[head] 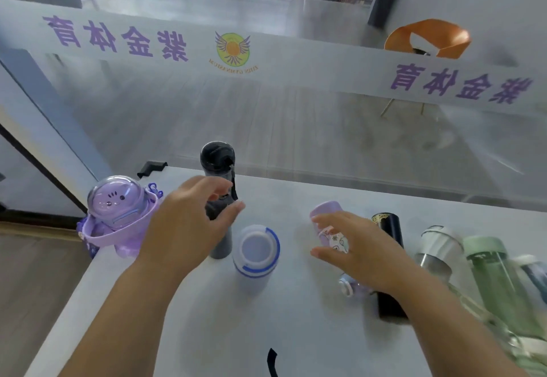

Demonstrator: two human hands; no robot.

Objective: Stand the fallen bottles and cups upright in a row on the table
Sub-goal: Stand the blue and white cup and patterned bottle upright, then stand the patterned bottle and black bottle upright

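On the grey table [296, 332] a purple cartoon bottle [118, 214] stands upright at the left edge. Beside it a tall grey bottle with a black cap [218, 157] stands, then a white cup with blue bands [256, 255]. My left hand [189, 222] hovers with spread fingers in front of the grey bottle, holding nothing. My right hand [364, 252] reaches over a lying purple printed bottle [328, 214], fingers spread, with no grip visible. A black bottle [387, 228] lies behind that hand. A white-capped bottle [438, 246] and a green-capped bottle [488, 261] lie to the right.
A glass partition with purple lettering [118, 39] rises just behind the table's far edge. An orange chair [429, 36] stands beyond it. A black strap [272, 362] lies near the table's front. The table's left edge drops to a wooden floor [35, 288].
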